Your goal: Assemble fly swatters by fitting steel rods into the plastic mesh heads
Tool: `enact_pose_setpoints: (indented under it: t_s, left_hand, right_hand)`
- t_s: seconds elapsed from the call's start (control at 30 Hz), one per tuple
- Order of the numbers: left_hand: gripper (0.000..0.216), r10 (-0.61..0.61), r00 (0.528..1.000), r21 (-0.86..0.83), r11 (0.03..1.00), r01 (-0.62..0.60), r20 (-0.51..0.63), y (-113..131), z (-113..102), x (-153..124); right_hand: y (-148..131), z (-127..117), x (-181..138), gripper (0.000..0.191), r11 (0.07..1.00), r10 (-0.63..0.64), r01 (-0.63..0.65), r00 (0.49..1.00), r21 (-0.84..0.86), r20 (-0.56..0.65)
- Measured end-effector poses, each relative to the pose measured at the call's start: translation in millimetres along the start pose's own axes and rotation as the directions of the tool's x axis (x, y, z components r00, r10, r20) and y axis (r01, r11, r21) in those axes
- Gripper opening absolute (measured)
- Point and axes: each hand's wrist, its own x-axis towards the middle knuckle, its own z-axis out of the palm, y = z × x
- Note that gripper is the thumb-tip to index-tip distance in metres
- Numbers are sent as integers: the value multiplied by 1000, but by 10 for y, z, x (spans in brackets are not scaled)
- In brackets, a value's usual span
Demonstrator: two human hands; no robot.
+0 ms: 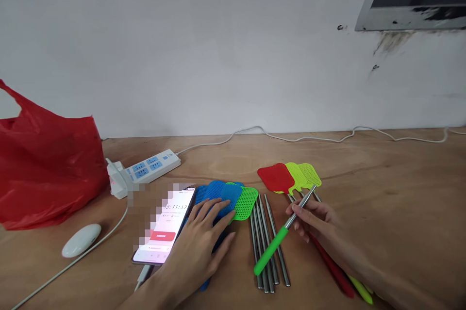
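My right hand [315,218] pinches a metal rod with a green grip [271,250] near its bare steel end. The green grip slants down to the left over several loose steel rods [267,247] lying side by side. My left hand [207,227] rests with its fingers spread on a pile of blue fly swatter heads [214,189]. A green mesh swatter head [249,202] sticks out from that pile on the right. Behind my right hand lie a red fly swatter [275,177] and yellow-green fly swatters [306,174], their handles partly hidden by my hand and forearm.
Left of my left hand lies a lit phone [165,227], plugged into a cable. Further left are a white power strip [156,164], a white mouse-shaped object [81,240] and a red plastic bag [51,169]. A white cord [302,139] runs along the wall.
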Motion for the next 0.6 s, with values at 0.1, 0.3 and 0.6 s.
enact_pose_setpoints:
  t_s: [0.1,0.3,0.6]
  left_hand:
    - [31,-3,1000,-2,1000,3,8,8,-6,1]
    - [29,-56,998,37,998,57,-31,-9,32,-10]
    - [24,43,997,70,997,-38,-69,-23,32,10]
  right_hand:
    - [9,-3,6,37,1000,-1,1,1000,8,-1]
    - [12,-1,6,36,1000,-7,7,1000,17,-5]
    - [-14,14,-8,40,1000,9,-9,1000,14,-15]
